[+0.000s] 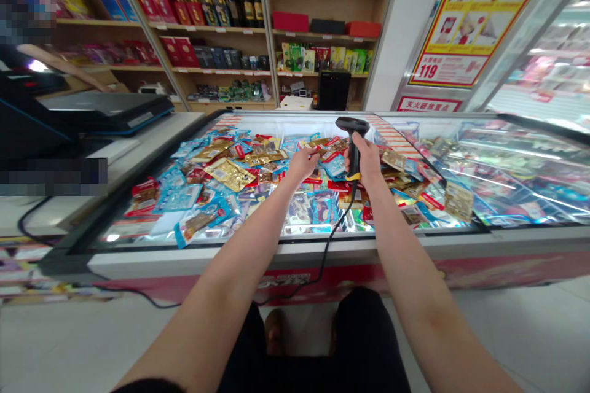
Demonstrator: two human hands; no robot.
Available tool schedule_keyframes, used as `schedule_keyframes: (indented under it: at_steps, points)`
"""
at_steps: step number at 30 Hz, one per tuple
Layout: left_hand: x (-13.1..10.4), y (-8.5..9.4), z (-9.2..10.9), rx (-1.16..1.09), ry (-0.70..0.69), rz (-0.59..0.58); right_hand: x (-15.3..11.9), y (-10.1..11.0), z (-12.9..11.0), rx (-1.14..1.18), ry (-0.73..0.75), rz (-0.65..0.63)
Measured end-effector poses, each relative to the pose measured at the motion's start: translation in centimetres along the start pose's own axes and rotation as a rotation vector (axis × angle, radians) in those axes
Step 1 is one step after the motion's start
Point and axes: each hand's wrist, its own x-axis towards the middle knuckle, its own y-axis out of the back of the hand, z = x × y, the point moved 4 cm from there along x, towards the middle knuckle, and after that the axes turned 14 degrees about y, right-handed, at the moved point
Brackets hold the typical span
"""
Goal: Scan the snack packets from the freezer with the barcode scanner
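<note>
Wrapped round the handle of a black barcode scanner (353, 125) is my right hand (369, 161), held above the freezer's glass top. The scanner stands upright, its head on top and its cable hanging toward me. My left hand (302, 164) is just left of it, fingers closed together over the pile; it seems to pinch a small red packet, partly hidden by the fingers. Blue, red and gold snack packets lie scattered on the glass around both hands, among them a gold packet (229, 174) to the left and another gold packet (458, 201) to the right.
The chest freezer (341, 245) spans the front. At left, a counter (74, 202) bears a dark flat device (110, 112). The scanner cable (325, 255) droops over the freezer's front edge. Shelves (203, 29) of boxes and bottles stand behind. Another person's arm (62, 64) reaches in at upper left.
</note>
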Motion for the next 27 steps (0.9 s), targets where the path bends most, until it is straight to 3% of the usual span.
schedule_keyframes:
  at_steps: [3,7,12,19,27]
  points:
    - [0.2,1.7,-0.7,0.002,-0.009,0.074,-0.2,-0.1,0.0,-0.030,-0.021,-0.019]
    - [0.4,6.1,-2.7,0.133,0.022,0.237,-0.5,-0.8,-0.2,-0.040,-0.019,-0.047]
    - [1.0,11.1,-6.1,0.284,0.162,0.320,-1.1,-3.6,0.1,-0.016,-0.072,-0.141]
    - [1.5,11.9,-8.8,0.454,0.240,0.190,-1.9,-8.9,2.4,-0.056,-0.170,-0.361]
    - [1.8,12.6,-8.9,0.470,0.195,0.189,-2.3,-9.7,4.7,-0.076,-0.198,-0.377]
